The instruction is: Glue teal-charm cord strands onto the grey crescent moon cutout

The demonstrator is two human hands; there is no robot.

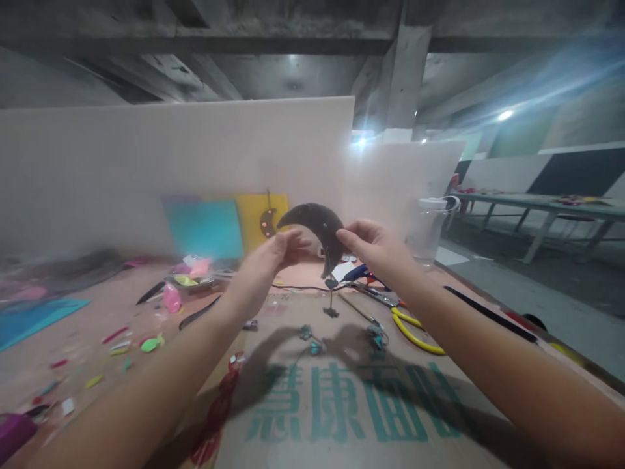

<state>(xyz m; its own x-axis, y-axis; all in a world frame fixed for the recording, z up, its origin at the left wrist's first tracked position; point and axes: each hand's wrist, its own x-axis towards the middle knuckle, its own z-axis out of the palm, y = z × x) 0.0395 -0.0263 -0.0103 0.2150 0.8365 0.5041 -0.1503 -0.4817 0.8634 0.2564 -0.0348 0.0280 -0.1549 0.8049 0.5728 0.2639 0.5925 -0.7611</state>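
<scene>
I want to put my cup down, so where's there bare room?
The pale flat board with teal lettering looks bare in front, between red circles at left and small turquoise pieces behind. It's crowded further left, with bright scraps, and right of those pieces, around the yellow-handled metal tool.

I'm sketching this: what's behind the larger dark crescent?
Mainly a pale upright panel and, at left, a yellow sheet; what the larger dark crescent covers is hidden.
</scene>
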